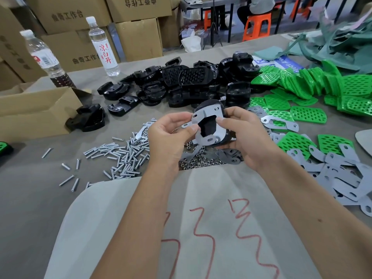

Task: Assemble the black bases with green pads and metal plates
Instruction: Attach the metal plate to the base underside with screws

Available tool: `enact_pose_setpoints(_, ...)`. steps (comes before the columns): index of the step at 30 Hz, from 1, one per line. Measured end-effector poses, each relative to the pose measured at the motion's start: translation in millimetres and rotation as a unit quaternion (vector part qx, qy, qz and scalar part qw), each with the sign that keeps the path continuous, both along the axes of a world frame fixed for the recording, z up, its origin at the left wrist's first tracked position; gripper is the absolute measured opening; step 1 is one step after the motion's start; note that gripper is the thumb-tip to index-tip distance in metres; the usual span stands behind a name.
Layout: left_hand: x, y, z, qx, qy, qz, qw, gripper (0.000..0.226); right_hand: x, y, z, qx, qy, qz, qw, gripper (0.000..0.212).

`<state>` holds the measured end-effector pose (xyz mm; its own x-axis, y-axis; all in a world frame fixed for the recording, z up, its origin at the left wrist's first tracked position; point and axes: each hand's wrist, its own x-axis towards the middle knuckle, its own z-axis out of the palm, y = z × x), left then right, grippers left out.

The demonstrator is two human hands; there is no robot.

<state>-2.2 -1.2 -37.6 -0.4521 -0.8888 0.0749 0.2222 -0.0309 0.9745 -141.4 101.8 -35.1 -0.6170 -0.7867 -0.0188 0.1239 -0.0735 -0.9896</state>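
Note:
Above the table's middle I hold a black base (207, 127) with a grey metal plate (207, 114) laid over it. My right hand (244, 135) grips the base and plate from the right, thumb on the plate's edge. My left hand (171, 131) pinches the plate's left edge. A heap of black bases (191, 81) lies behind. Green pads (308, 114) are spread at the right. Loose metal plates (342, 178) lie at the near right.
Several screws (124, 156) and small nuts (199, 161) are scattered under my hands. Two water bottles (103, 47) stand at the back left by an open cardboard box (36, 109). A white cloth with red marks (181, 228) covers the near table. Cartons are stacked behind.

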Motion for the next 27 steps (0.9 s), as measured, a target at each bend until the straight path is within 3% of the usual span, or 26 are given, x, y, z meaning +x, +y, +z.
enact_pose_setpoints(6,-1.2,1.8,-2.3,-0.079,-0.038,0.025,0.996,0.035,2.7,0.9,-0.5,-0.006,0.013,0.030,0.999,0.010)
enact_pose_setpoints(15,0.5,-4.3,-6.2,-0.053,-0.066,0.046,0.995,0.034,5.7,2.2,0.0,-0.012,0.037,0.046,0.998,0.011)
enact_pose_setpoints(20,4.6,-7.1,-3.7,-0.131,-0.142,0.079,0.978,0.034,5.3,1.9,-1.8,-0.021,0.058,0.043,0.997,0.011)
enact_pose_setpoints(24,7.2,-8.3,-0.1,-0.055,-0.116,0.033,0.991,0.038,3.9,2.7,-1.7,-0.045,0.060,0.062,0.995,0.011)
enact_pose_setpoints(27,6.6,-3.6,3.6,0.019,-0.072,-0.050,0.996,0.026,3.5,3.7,-0.2,-0.058,0.032,0.079,0.995,0.020)
